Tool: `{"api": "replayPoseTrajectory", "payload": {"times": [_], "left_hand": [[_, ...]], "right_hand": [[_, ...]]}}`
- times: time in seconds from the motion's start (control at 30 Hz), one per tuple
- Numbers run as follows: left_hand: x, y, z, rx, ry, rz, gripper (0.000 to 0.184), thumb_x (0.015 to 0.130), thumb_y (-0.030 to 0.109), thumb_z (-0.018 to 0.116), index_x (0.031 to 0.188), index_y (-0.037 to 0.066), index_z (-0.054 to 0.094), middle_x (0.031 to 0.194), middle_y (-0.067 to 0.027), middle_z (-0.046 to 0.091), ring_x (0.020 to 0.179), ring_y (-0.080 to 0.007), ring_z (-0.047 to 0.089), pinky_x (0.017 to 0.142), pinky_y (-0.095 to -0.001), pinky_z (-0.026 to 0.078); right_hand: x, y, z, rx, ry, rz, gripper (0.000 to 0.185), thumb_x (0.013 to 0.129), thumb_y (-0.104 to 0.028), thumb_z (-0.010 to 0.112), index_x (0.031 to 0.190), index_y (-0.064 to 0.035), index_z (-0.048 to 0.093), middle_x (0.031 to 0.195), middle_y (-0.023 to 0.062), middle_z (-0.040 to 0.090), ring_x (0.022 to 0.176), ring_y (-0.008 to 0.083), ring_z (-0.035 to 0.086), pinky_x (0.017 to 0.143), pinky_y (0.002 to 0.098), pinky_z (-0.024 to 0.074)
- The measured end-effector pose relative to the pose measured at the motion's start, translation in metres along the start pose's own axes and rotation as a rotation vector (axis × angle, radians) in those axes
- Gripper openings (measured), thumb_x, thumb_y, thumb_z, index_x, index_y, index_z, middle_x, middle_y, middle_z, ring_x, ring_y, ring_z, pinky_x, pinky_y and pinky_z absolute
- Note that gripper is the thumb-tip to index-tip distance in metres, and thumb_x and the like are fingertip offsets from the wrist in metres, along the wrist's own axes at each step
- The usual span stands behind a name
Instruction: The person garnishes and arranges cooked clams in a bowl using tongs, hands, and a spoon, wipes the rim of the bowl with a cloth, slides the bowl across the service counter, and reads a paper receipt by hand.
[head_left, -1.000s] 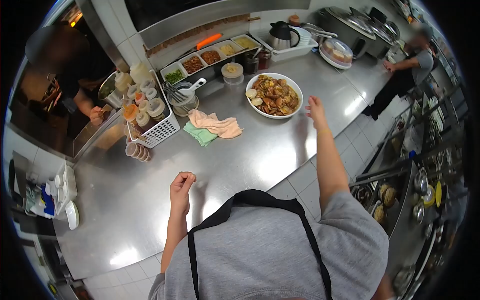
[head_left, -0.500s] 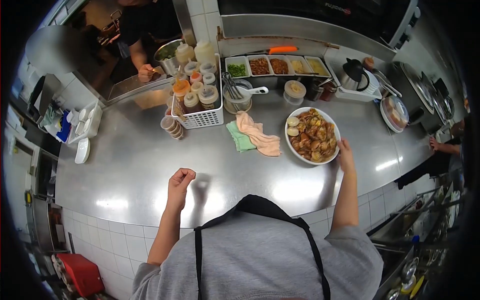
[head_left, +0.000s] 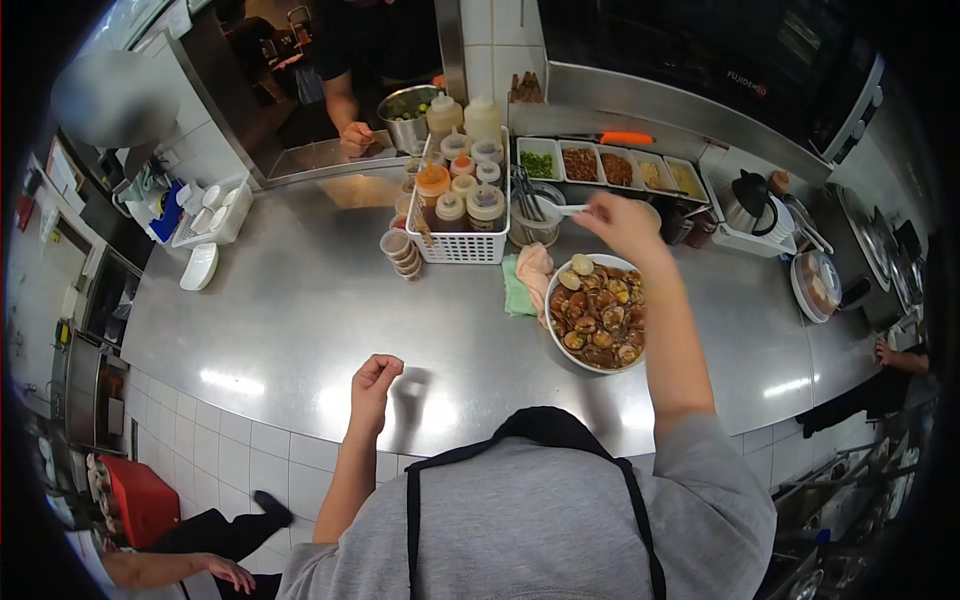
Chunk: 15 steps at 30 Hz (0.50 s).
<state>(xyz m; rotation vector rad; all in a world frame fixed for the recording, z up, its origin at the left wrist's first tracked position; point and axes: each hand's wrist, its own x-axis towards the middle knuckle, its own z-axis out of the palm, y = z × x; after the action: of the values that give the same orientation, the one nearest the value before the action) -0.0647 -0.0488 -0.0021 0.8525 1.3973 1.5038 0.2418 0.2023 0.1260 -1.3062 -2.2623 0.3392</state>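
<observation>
My right hand (head_left: 622, 228) reaches over the counter, its fingers closed on the tip of a white-handled utensil (head_left: 566, 210). The utensil's head is hidden in a clear tub (head_left: 534, 228), where a metal whisk (head_left: 526, 192) also stands. Below my right forearm is a white bowl (head_left: 556, 345) of clams (head_left: 598, 312) in brown sauce, its right side covered by the arm. Just left of it lie a peach cloth (head_left: 535, 268) and a green cloth (head_left: 517, 290). My left hand (head_left: 374, 388) hovers above the counter's front part, fingers curled closed with nothing visible in them.
A white basket (head_left: 468, 248) of sauce bottles stands at the back, small lidded cups (head_left: 402, 256) beside it. Topping trays (head_left: 580, 165) line the wall. A white dish (head_left: 199, 267) sits at far left. Other people stand behind the hatch, at lower left and at right.
My right hand has left the bowl's rim and gone up to the white handle. The bowl sits nearer me, partly over the peach cloth. A person has appeared at lower left. The view has shifted.
</observation>
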Motion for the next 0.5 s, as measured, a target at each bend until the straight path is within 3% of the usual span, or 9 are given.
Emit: {"api": "replayPoseTrajectory", "payload": {"times": [0.1, 0.37, 0.5], "left_hand": [[-0.008, -0.001, -0.009, -0.031, 0.019, 0.03, 0.005, 0.081, 0.008, 0.058, 0.081, 0.003, 0.057, 0.076, 0.0, 0.056, 0.076, -0.0079, 0.05, 0.075, -0.0212, 0.038], [-0.025, -0.007, -0.045, -0.055, 0.167, 0.007, 0.005, 0.08, 0.008, 0.058, 0.08, 0.003, 0.058, 0.075, -0.0005, 0.057, 0.075, -0.008, 0.05, 0.074, -0.0213, 0.038], [-0.026, -0.01, -0.056, -0.026, 0.175, -0.003, 0.009, 0.081, 0.012, 0.058, 0.08, 0.003, 0.058, 0.075, 0.0, 0.056, 0.075, -0.0079, 0.049, 0.074, -0.0214, 0.037]], "right_hand": [[0.076, -0.007, 0.065, -0.267, -0.024, 0.056, 0.044, 0.073, -0.039, 0.063, 0.094, -0.0011, 0.055, 0.092, 0.0164, 0.061, 0.086, 0.0321, 0.058, 0.072, 0.0388, 0.0469], [0.121, 0.001, 0.131, -0.281, -0.095, 0.256, 0.042, 0.074, -0.033, 0.062, 0.101, -0.0036, 0.05, 0.096, 0.0165, 0.059, 0.091, 0.0311, 0.057, 0.076, 0.0406, 0.0461], [0.101, -0.006, 0.101, -0.041, 0.282, 0.072, 0.036, 0.076, -0.03, 0.057, 0.099, -0.0031, 0.047, 0.088, 0.0198, 0.059, 0.082, 0.037, 0.056, 0.068, 0.0446, 0.0448]]}}
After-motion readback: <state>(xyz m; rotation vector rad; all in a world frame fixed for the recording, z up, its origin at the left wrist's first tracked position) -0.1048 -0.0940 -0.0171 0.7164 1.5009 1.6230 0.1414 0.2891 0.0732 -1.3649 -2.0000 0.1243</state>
